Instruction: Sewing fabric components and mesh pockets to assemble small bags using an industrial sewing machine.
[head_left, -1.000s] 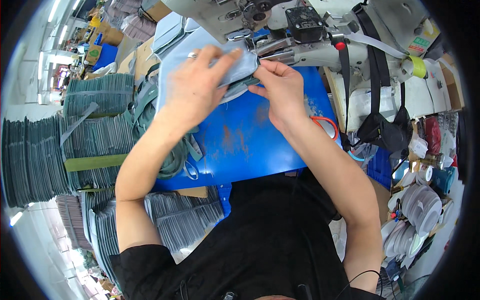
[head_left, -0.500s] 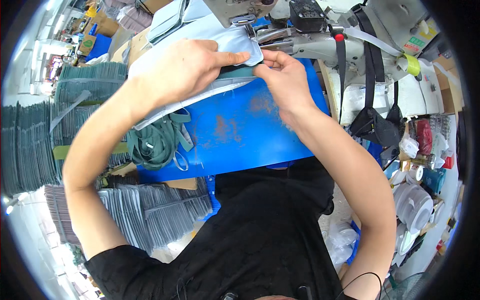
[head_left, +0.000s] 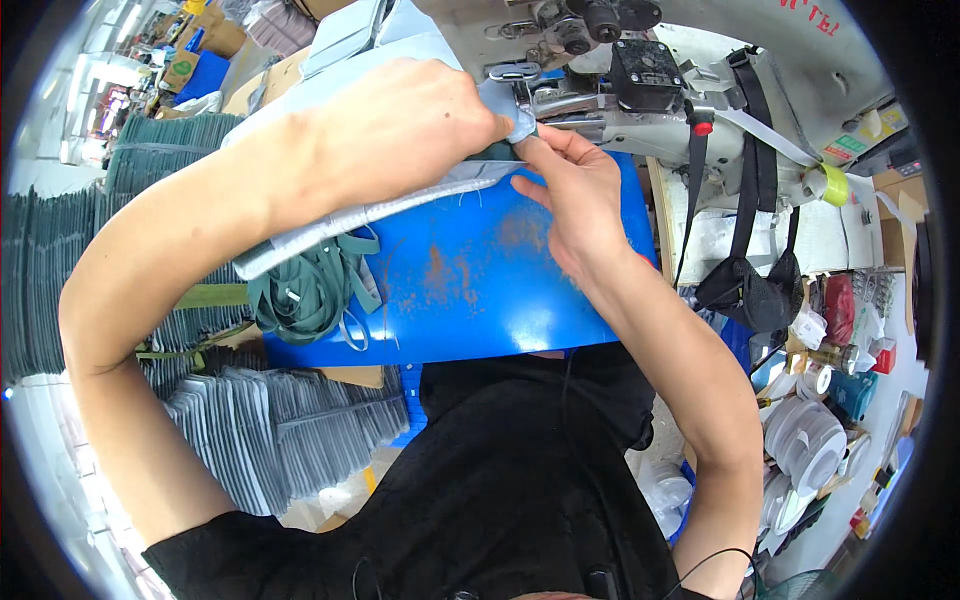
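Observation:
A light grey-blue fabric piece [head_left: 408,44] with a dark green strip along its edge lies on the blue work surface, its corner by the presser foot [head_left: 521,98] of a sewing machine [head_left: 560,105]. My left hand [head_left: 415,125] lies over the fabric, fingers curled down on it and fingertips close to the foot; most of those fingers are hidden. Just right of the foot, my right hand [head_left: 585,190] pinches the fabric's edge between thumb and fingers. A coil of green strap [head_left: 300,298] rests on the surface beneath my left forearm.
Bundled stacks of green fabric pieces [head_left: 45,280] stand at the left, with grey stacks [head_left: 290,425] below. The scuffed blue surface [head_left: 450,310] spans the middle. Black straps [head_left: 745,285] hang from the machine at right, near shelves holding plastic containers [head_left: 805,435].
My left hand has slid right toward the presser foot, its index finger now curled in. The fabric has shifted slightly with it. My right hand keeps its pinch beside the foot.

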